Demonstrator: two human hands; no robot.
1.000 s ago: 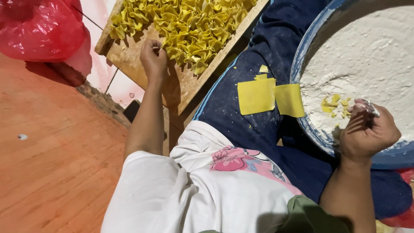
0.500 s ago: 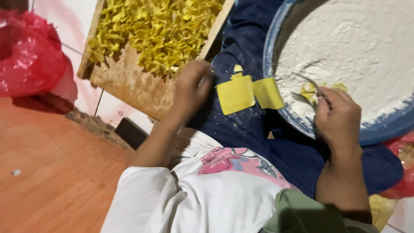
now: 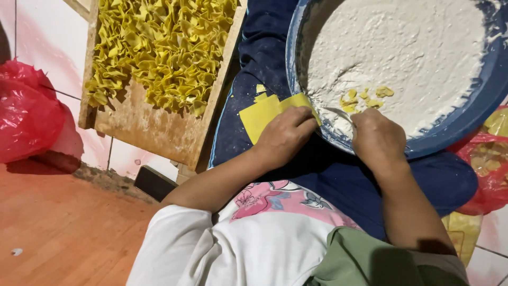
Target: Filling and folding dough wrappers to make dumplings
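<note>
My left hand (image 3: 286,133) rests on a small stack of flat yellow dough squares (image 3: 260,113) lying on my dark blue trouser leg, fingers pinching the top square at its right edge. My right hand (image 3: 377,139) is closed on the handle of a small metal spoon (image 3: 338,113), whose tip lies at the near rim of a big blue basin (image 3: 465,119). The basin is filled with white flour, with a few yellow dough scraps (image 3: 364,98) on it. A wooden tray (image 3: 153,132) to the left holds many folded yellow dough pieces (image 3: 159,53).
A red plastic bag (image 3: 26,119) lies at the left on the reddish floor. Another red bag with yellow contents (image 3: 489,164) sits at the right under the basin. A dark flat object (image 3: 154,182) lies below the tray.
My left hand left the tray of folded pieces and came across to the yellow squares on my leg. My right hand stayed at the basin's near rim.
</note>
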